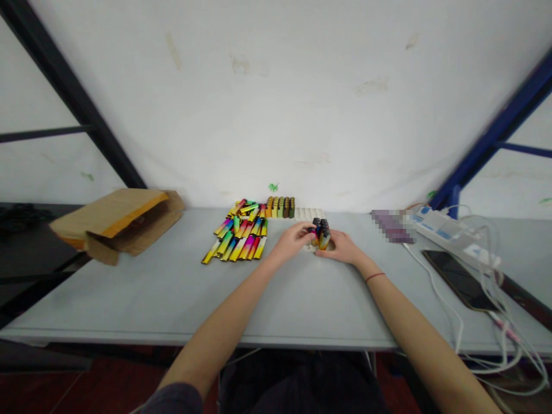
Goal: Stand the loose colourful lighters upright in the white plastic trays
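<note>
Both my hands meet at the middle of the grey table around a small upright cluster of colourful lighters with black tops. My left hand pinches the cluster from its left side. My right hand cups it from the right, fingers closed against it. Just behind the cluster lies a white tray. To the left, a pile of several rainbow-coloured lighters lies flat on the table. A short row of lighters stands upright behind that pile.
An open cardboard box lies on its side at the far left. At the right sit a white power strip, a dark phone and tangled white cables. A white wall backs the table, with metal frame bars on both sides.
</note>
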A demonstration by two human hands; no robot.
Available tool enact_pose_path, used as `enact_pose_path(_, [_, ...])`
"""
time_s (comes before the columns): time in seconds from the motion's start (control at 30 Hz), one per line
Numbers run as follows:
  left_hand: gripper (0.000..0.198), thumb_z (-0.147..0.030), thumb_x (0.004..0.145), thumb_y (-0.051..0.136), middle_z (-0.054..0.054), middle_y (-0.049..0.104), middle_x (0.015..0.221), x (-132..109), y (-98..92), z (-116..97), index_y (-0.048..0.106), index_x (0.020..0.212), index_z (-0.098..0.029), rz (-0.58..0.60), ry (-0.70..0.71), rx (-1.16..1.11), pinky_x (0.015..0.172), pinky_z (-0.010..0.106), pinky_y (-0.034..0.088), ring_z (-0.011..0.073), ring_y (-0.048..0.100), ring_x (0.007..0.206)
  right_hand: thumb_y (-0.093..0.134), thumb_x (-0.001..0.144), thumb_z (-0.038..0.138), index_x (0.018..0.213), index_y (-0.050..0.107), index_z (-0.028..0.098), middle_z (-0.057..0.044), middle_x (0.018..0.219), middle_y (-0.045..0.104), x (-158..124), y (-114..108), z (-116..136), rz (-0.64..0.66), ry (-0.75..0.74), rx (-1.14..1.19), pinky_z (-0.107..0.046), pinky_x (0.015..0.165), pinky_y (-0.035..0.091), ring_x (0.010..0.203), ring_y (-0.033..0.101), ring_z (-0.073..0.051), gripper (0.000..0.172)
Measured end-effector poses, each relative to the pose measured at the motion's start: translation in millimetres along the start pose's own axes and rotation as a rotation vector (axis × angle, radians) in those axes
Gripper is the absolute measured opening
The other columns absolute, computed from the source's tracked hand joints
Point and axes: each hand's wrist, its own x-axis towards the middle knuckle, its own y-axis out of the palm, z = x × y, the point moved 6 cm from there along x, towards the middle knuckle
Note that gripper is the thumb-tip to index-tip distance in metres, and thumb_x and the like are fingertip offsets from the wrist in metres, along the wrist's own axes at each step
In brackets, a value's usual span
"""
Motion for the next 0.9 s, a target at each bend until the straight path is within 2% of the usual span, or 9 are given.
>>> enact_pose_path(0.3, [0.018,-0.027,0.087,0.068,0.006,0.07,0.105,-9,7.2,-3,0.071,0.104,-0.022,0.024,0.106,0.245,0.093,0.034,0.053,0.0195,0.066,0.093,0.074,0.081,0.059,0.129,0.065,0.021,-0.013,0.13,0.07,-1,3,0,-0.002,-0.012,0.014,-0.049,0.103,0.049,0.116,0.066,-0.035,0.061])
enact_pose_path(0.43, [0.016,-0.029,0.088,0.068,0.005,0.07,0.102,-12,9.5,-4,0.066,0.102,-0.023,-0.009,0.124,0.322,0.099,0.037,0.05,0.0221,0.066,0.099,0.073,0.082,0.058,0.126,0.067,0.023,-0.011,0.128,0.071,-1,4,1,0.006,-0.018,0.02,-0.049,0.103,0.049,0.117,0.066,-0.034,0.058])
enact_pose_path(0.63, [0.015,-0.03,0.092,0.062,0.009,0.069,0.109,-16,10.4,-17,0.069,0.105,-0.024,-0.016,0.181,0.453,0.107,0.041,0.043,0.0267,0.061,0.108,0.073,0.082,0.059,0.126,0.066,0.021,-0.013,0.125,0.071,-1,4,2,0.005,-0.014,-0.002,-0.05,0.103,0.048,0.116,0.065,-0.035,0.059])
enact_pose_path(0.73, [0.02,-0.026,0.093,0.058,0.009,0.067,0.112,-17,7.6,-23,0.071,0.109,-0.024,-0.006,0.164,0.517,0.11,0.042,0.04,0.0272,0.059,0.111,0.073,0.082,0.061,0.125,0.067,0.021,-0.013,0.124,0.072,-1,5,1,0.002,-0.011,-0.016,-0.05,0.103,0.049,0.115,0.066,-0.035,0.059])
enact_pose_path(0.9, [0.027,-0.024,0.088,0.065,0.007,0.065,0.11,-15,5.9,-25,0.073,0.114,-0.027,0.045,0.129,0.514,0.11,0.039,0.041,0.0257,0.059,0.11,0.073,0.081,0.059,0.126,0.067,0.022,-0.012,0.129,0.071,-2,4,0,-0.004,-0.01,-0.003,-0.049,0.104,0.049,0.118,0.066,-0.035,0.058])
